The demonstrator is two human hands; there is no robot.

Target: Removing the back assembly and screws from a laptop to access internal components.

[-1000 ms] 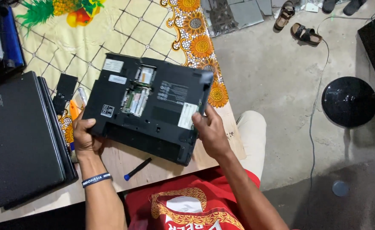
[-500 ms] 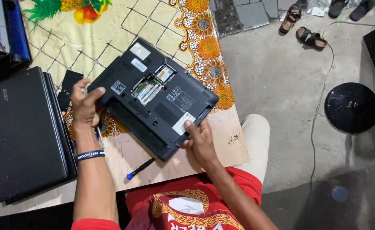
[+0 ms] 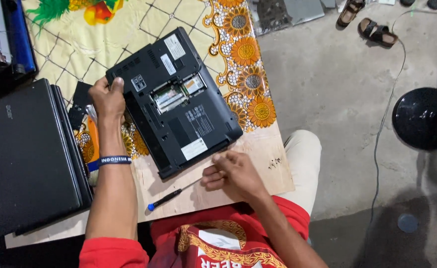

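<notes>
The upturned black laptop (image 3: 173, 101) lies angled on the surface (image 3: 258, 164). Left hand (image 3: 106, 97) grips its far-left corner; right hand (image 3: 231, 173), fingers loosely curled and empty, looks about to take the screwdriver (image 3: 171, 197).

I see a black laptop (image 3: 176, 101) with white labels, a cream tablecloth (image 3: 129, 30) patterned with orange sunflowers, and a black screwdriver (image 3: 171, 197) tipped blue.

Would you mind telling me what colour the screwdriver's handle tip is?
Blue on the screwdriver, whose grip is otherwise black; the head view shows it, beside the right hand.
</notes>
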